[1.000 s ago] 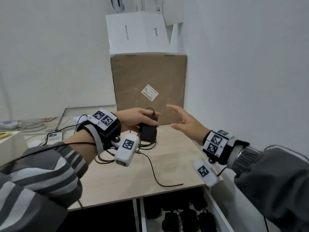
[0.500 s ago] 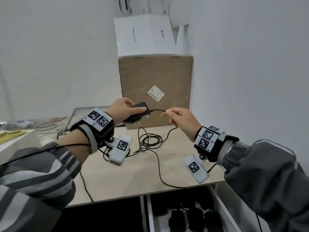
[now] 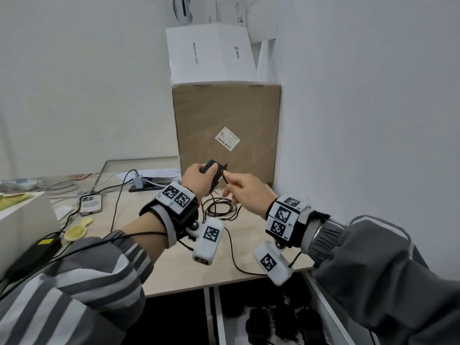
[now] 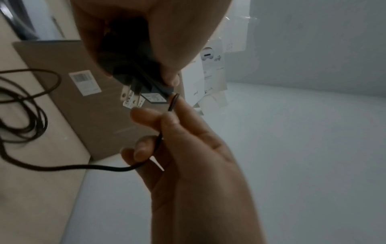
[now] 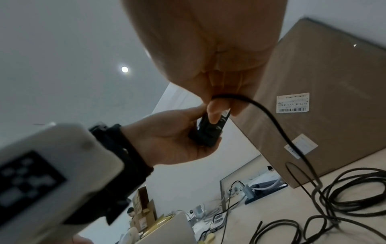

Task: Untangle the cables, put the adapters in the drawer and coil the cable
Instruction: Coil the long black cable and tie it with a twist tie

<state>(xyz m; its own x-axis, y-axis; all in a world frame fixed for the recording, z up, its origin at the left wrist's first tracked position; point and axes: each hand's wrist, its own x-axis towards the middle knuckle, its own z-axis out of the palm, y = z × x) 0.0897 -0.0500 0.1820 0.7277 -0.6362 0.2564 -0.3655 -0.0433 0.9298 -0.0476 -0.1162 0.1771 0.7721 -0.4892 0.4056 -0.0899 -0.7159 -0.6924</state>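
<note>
My left hand grips a black power adapter above the desk, in front of the cardboard box; its metal prongs point out below my fingers. My right hand pinches the thin black cable right at the adapter's end, thumb and forefinger closed on it. From there the cable hangs down to a loose tangle of loops on the wooden desk, and one strand trails toward the front edge. Below, the open drawer holds several black adapters.
A large cardboard box with a white box on top stands against the right wall. On the left lie a phone, other cables, a yellow object and a white box.
My hands have come closer together. My right hand slid along the cable up to the adapter, and my left hand turned the adapter more upright.
</note>
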